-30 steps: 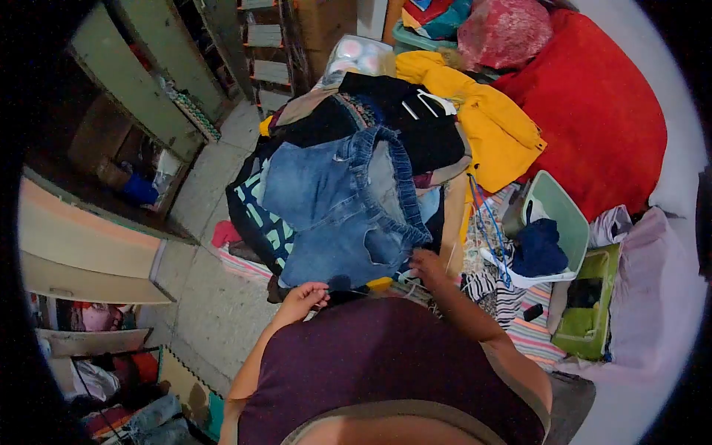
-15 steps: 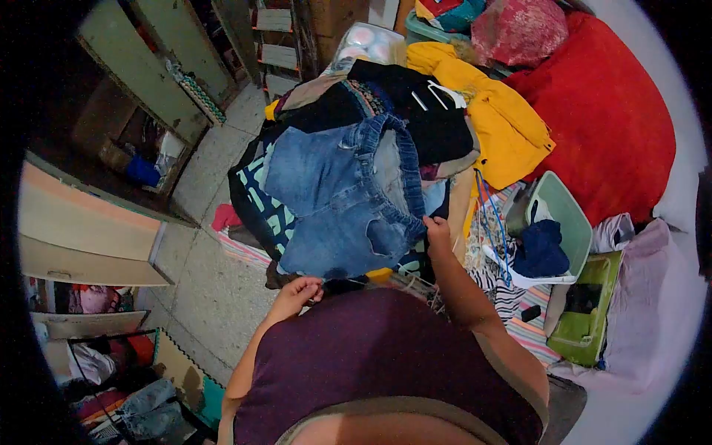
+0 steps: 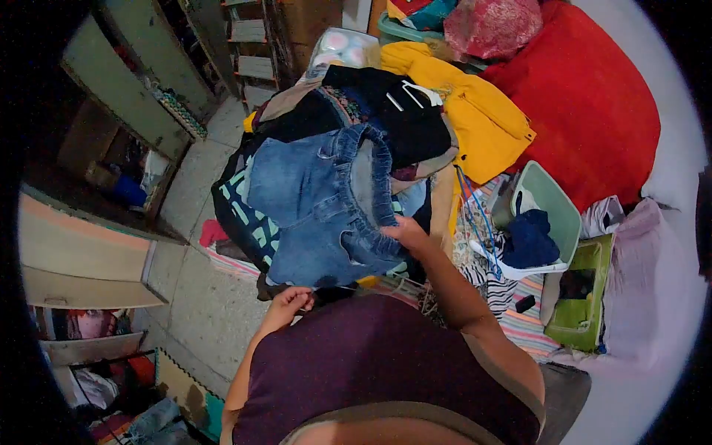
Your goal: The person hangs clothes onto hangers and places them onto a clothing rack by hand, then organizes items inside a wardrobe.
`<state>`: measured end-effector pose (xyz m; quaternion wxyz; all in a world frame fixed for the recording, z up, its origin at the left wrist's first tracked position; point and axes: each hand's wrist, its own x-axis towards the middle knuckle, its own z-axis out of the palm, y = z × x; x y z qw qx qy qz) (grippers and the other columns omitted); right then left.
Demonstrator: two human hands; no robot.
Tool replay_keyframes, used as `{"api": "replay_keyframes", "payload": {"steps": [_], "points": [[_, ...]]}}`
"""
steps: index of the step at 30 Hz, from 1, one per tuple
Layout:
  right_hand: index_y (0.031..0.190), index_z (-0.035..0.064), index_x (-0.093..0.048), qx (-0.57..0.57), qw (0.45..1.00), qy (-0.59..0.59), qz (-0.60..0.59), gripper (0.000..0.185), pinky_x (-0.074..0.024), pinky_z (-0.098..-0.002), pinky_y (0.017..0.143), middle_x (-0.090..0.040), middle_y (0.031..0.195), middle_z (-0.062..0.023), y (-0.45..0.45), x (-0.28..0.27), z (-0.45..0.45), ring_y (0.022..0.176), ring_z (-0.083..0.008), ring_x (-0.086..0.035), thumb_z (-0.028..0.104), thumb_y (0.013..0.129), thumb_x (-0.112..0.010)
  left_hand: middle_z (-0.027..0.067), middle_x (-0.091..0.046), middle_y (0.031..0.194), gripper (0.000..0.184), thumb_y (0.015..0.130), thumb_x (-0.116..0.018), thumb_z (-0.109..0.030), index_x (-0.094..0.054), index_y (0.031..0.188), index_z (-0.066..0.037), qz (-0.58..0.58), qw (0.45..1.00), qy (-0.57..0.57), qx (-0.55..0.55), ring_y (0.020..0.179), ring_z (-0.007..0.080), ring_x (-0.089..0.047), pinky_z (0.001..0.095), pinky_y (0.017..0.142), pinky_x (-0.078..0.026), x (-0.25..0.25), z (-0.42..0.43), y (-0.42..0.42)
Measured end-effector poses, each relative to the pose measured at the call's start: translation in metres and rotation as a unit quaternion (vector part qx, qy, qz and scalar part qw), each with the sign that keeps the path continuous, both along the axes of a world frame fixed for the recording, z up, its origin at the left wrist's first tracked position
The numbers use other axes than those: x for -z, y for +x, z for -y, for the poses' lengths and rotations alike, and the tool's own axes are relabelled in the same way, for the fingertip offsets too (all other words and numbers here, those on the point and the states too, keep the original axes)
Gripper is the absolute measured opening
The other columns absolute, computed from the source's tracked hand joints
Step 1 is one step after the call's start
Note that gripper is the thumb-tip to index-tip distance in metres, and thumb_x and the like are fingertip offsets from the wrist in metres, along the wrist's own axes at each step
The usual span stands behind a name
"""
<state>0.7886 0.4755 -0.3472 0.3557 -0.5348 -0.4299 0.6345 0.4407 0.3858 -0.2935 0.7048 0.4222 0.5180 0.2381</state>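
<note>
Blue denim shorts (image 3: 308, 182) with a gathered elastic waistband lie spread over a heap of clothes, the waist opening turned to the right. My right hand (image 3: 406, 233) is closed on the waistband at its near right end. Close to the near leg hem, my left hand (image 3: 293, 302) has its fingers pinched together; what they hold is too small to make out. Under the shorts are a dark cloth with pale green shapes (image 3: 237, 191) and black garments (image 3: 404, 133). A white hanger (image 3: 421, 93) rests on the black clothing.
A yellow garment (image 3: 486, 126) and a large red cloth bundle (image 3: 586, 104) lie at the back right. To the right stand a pale green tub (image 3: 567, 215) with dark blue cloth and a lime-green bin (image 3: 582, 326). Open cabinets (image 3: 119, 81) and a stepladder (image 3: 252, 67) are at the left.
My right hand has turned and moved its grip inward on the waistband, whose near end has gathered in. The view has shifted slightly; my left hand stays near the leg hem.
</note>
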Motion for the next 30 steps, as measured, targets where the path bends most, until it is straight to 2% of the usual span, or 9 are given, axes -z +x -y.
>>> {"api": "replay_keyframes", "payload": {"steps": [5, 7, 9, 11, 15, 18, 23, 27, 30], "points": [[0.105, -0.0006, -0.059, -0.280, 0.908, 0.208, 0.232, 0.037, -0.0447, -0.0300, 0.074, -0.064, 0.092, -0.0107, 0.029, -0.111, 0.022, 0.078, -0.0213, -0.059, 0.023, 0.077, -0.064, 0.0050, -0.059, 0.086, 0.020, 0.090, -0.050, -0.009, -0.054, 0.106, 0.003, 0.019, 1.000, -0.021, -0.005, 0.076, 0.0120, -0.054, 0.0248, 0.072, -0.045, 0.001, -0.002, 0.002], [0.099, -0.0004, -0.062, -0.257, 0.894, 0.141, 0.340, 0.036, -0.0445, -0.0308, 0.074, -0.064, 0.086, -0.0154, 0.060, -0.119, 0.035, 0.078, -0.0241, -0.059, 0.025, 0.074, -0.067, 0.0050, -0.059, 0.086, 0.021, 0.090, -0.050, -0.009, -0.054, 0.106, 0.003, 0.039, 0.999, -0.027, -0.014, 0.077, 0.0122, -0.054, 0.0250, 0.072, -0.045, 0.002, -0.003, 0.003], [0.098, -0.0001, -0.062, -0.215, 0.942, 0.064, 0.249, 0.036, -0.0445, -0.0309, 0.075, -0.064, 0.081, -0.0164, 0.103, -0.110, 0.046, 0.078, -0.0234, -0.060, 0.022, 0.070, -0.067, 0.0048, -0.059, 0.087, 0.022, 0.090, -0.050, -0.010, -0.053, 0.107, 0.003, -0.017, 1.000, -0.022, 0.013, 0.077, 0.0120, -0.054, 0.0247, 0.072, -0.045, -0.011, -0.009, 0.013], [0.098, 0.0011, -0.061, -0.185, 0.938, 0.037, 0.292, 0.034, -0.0450, -0.0365, 0.078, -0.064, 0.096, -0.0165, 0.142, -0.080, 0.058, 0.087, -0.0287, -0.060, 0.021, 0.070, -0.062, 0.0046, -0.058, 0.088, 0.022, 0.090, -0.050, -0.010, -0.053, 0.108, 0.002, -0.007, 0.999, -0.021, 0.028, 0.077, 0.0116, -0.054, 0.0243, 0.072, -0.045, -0.005, -0.008, 0.011], [0.094, -0.0019, -0.063, -0.201, 0.817, -0.190, 0.506, 0.039, -0.0464, -0.0336, 0.072, -0.065, 0.087, -0.0159, 0.211, 0.021, 0.091, 0.080, -0.0237, -0.060, 0.021, 0.063, -0.068, 0.0045, -0.058, 0.089, 0.023, 0.090, -0.050, -0.012, -0.053, 0.109, 0.001, 0.070, 0.996, -0.018, 0.043, 0.077, 0.0108, -0.054, 0.0232, 0.072, -0.045, 0.022, -0.011, 0.007], [0.094, -0.0054, -0.061, 0.011, 0.857, -0.147, 0.493, 0.045, -0.0466, -0.0342, 0.073, -0.064, 0.089, -0.0181, 0.207, 0.023, 0.119, 0.082, -0.0252, -0.061, 0.024, 0.061, -0.070, 0.0044, -0.058, 0.089, 0.024, 0.090, -0.050, -0.013, -0.054, 0.109, 0.001, 0.072, 0.996, -0.018, 0.049, 0.077, 0.0107, -0.054, 0.0229, 0.072, -0.045, 0.029, -0.012, 0.003], [0.085, -0.0055, -0.063, 0.014, 0.797, -0.129, 0.590, 0.043, -0.0473, -0.0409, 0.075, -0.059, 0.090, -0.0275, 0.223, 0.069, 0.110, 0.087, -0.0398, -0.058, 0.030, 0.061, -0.068, 0.0047, -0.058, 0.088, 0.023, 0.090, -0.051, -0.013, -0.054, 0.108, 0.000, 0.030, 0.998, -0.027, 0.040, 0.078, 0.0109, -0.054, 0.0230, 0.072, -0.044, 0.013, -0.013, 0.009], [0.081, -0.0042, -0.062, -0.010, 0.764, -0.068, 0.641, 0.035, -0.0465, -0.0434, 0.068, -0.060, 0.080, -0.0260, 0.205, 0.069, 0.088, 0.077, -0.0382, -0.059, 0.030, 0.071, -0.061, 0.0051, -0.058, 0.089, 0.024, 0.089, -0.052, -0.013, -0.053, 0.108, 0.001, 0.036, 0.998, -0.014, 0.039, 0.079, 0.0115, -0.054, 0.0234, 0.072, -0.044, 0.017, -0.011, 0.008], [0.080, -0.0029, -0.062, 0.093, 0.835, 0.029, 0.541, 0.030, -0.0455, -0.0432, 0.065, -0.060, 0.078, -0.0245, 0.179, 0.054, 0.054, 0.075, -0.0388, -0.059, 0.027, 0.076, -0.057, 0.0049, -0.058, 0.089, 0.023, 0.089, -0.052, -0.012, -0.053, 0.108, 0.002, 0.019, 0.999, -0.005, 0.034, 0.079, 0.0117, -0.053, 0.0236, 0.073, -0.043, 0.011, -0.012, 0.010]]}}
